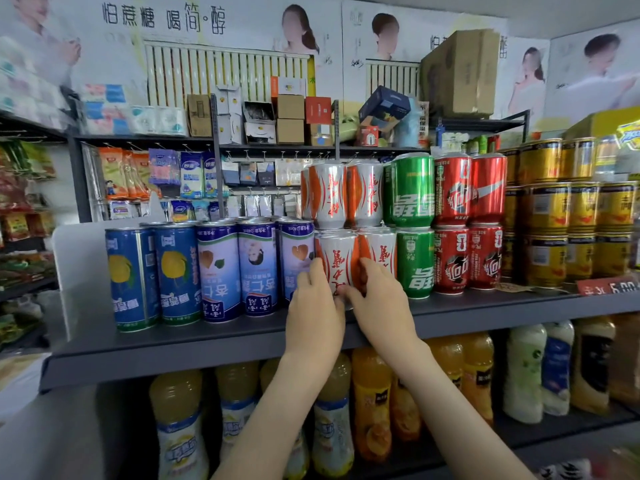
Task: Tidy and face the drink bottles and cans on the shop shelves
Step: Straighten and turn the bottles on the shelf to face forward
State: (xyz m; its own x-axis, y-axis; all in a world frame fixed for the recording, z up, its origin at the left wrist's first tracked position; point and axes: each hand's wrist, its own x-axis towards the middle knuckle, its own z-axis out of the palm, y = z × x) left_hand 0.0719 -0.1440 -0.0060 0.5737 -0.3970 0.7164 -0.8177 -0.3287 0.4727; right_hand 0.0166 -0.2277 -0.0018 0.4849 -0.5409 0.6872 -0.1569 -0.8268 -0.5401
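A white and orange can (pixel 337 259) with red script stands in the lower row on the grey top shelf (pixel 207 344). My left hand (pixel 313 303) grips its left side and my right hand (pixel 377 299) grips its right side, fingers curled round the base. More white and orange cans (pixel 329 195) are stacked above it. Tall blue cans (pixel 133 278) and pale blue almond-drink cans (pixel 220 271) stand to the left. Green cans (pixel 414 192) and red cola cans (pixel 452 188) are stacked two high to the right.
Yellow cans (pixel 550 237) fill the far right of the shelf, beside a red price tag (pixel 606 285). Below, orange juice bottles (pixel 372 403) and white bottles (pixel 524 372) stand on a lower shelf. Another rack with packets and cardboard boxes (pixel 460 74) stands behind.
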